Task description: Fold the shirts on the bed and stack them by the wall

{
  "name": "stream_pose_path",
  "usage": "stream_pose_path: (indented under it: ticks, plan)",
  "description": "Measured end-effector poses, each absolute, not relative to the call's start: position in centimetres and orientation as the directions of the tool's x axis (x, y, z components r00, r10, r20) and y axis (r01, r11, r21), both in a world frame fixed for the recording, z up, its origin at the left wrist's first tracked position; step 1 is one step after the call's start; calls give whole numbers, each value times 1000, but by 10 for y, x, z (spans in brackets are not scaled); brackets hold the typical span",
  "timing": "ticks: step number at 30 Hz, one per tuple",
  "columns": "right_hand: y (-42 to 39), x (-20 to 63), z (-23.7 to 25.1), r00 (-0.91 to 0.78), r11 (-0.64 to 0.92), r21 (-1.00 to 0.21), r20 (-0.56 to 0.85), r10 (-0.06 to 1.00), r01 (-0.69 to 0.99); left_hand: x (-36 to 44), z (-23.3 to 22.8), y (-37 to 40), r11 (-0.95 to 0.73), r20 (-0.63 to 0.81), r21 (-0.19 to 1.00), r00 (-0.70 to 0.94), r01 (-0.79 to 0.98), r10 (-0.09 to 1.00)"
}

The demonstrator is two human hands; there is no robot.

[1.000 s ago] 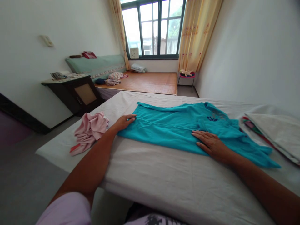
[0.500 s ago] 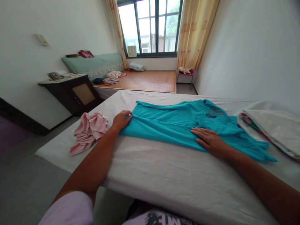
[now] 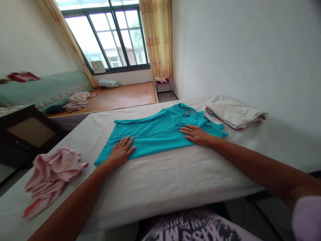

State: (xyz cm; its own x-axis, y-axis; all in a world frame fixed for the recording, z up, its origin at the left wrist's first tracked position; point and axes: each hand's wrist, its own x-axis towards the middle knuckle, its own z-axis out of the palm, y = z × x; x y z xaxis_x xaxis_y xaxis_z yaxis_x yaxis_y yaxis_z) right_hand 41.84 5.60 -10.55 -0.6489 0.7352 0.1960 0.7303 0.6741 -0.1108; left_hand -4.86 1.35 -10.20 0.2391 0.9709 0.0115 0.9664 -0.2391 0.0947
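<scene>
A turquoise T-shirt (image 3: 150, 130) with dark lettering near its neck lies on the white-covered table, its near side folded over lengthwise. My left hand (image 3: 122, 150) rests flat on the hem end at the left, fingers spread. Farther right, my right hand (image 3: 195, 134) lies open on the folded part, close to the sleeve and the print. Neither hand grips the cloth. The collar points to the far right, and a sleeve sticks out beyond my right hand.
A crumpled pink garment (image 3: 56, 170) lies at the table's left. Folded whitish cloth (image 3: 234, 112) sits at the right by the wall. Beyond the white sheet (image 3: 160, 180) stand a low bed with a brown mat (image 3: 127, 95), a dark cabinet (image 3: 30, 130) and a small stool (image 3: 163, 82).
My left hand has let go of the pinched hem and now lies flat on the shirt. My right hand stays flat on the cloth. The camera has turned to the right.
</scene>
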Motion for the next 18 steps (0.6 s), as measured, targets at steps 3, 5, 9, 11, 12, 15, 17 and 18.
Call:
stream_pose_path:
  ticks: [3, 5, 9, 11, 12, 15, 17, 18]
  plan:
    - [62, 469, -110, -501, 530, -132, 202, 842, 838, -87, -100, 15, -139, -14, 44, 140, 989, 990]
    - [65, 495, -112, -402, 429, -145, 181, 898, 892, -105, -99, 15, -86, -7, 29, 87, 996, 996]
    - [67, 521, -110, -181, 215, -149, 215, 960, 965, -128, -99, 15, 111, 29, 15, -112, 994, 993]
    - [65, 526, -108, -89, 128, -162, 225, 970, 978, -135, -97, 15, 118, 61, 18, -119, 993, 991]
    - [64, 528, -107, -63, 99, -169, 206, 977, 981, -137, -95, 15, 100, 83, 25, -101, 995, 991]
    - [62, 533, -105, -20, 46, -184, 141, 990, 982, -140, -84, 16, 115, 101, 74, -122, 991, 987]
    - [65, 536, -104, 5, 23, -184, 153, 988, 983, -140, -76, 18, 183, 36, 135, -189, 974, 981]
    - [67, 538, -105, 20, 11, -177, 173, 985, 984, -140, -72, 18, 209, -1, 158, -211, 965, 977]
